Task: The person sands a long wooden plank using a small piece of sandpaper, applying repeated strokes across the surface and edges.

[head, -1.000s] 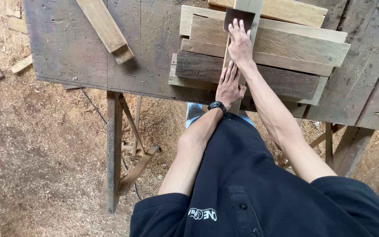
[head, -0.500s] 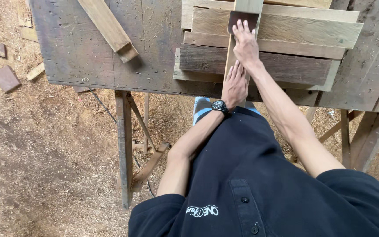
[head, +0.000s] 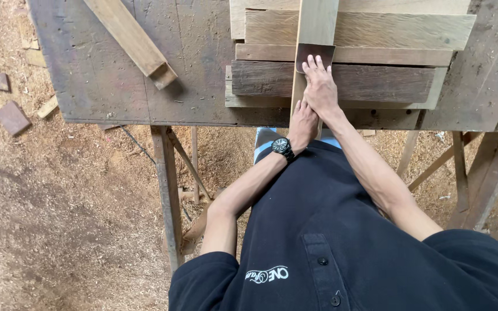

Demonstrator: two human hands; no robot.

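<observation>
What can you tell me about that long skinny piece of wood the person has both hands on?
The narrow strip is pale, bare wood, long and flat. It lies across a stack of wider boards on the dark table, running away from the person and out of the picture's top. The right hand lies flat on it beside a dark patch. The left hand holds its near end at the table's edge.

Right hand point(head: 320, 87) lay flat, fingers extended, on a narrow upright plank point(head: 313, 34) crossing a stack of boards point(head: 376, 80) on the dark workbench point(head: 116, 86), left hand point(head: 302, 122) gripped the plank's near end at the bench edge, wristwatch point(head: 282, 147) visible, sawdust floor point(head: 59, 219) below.
</observation>
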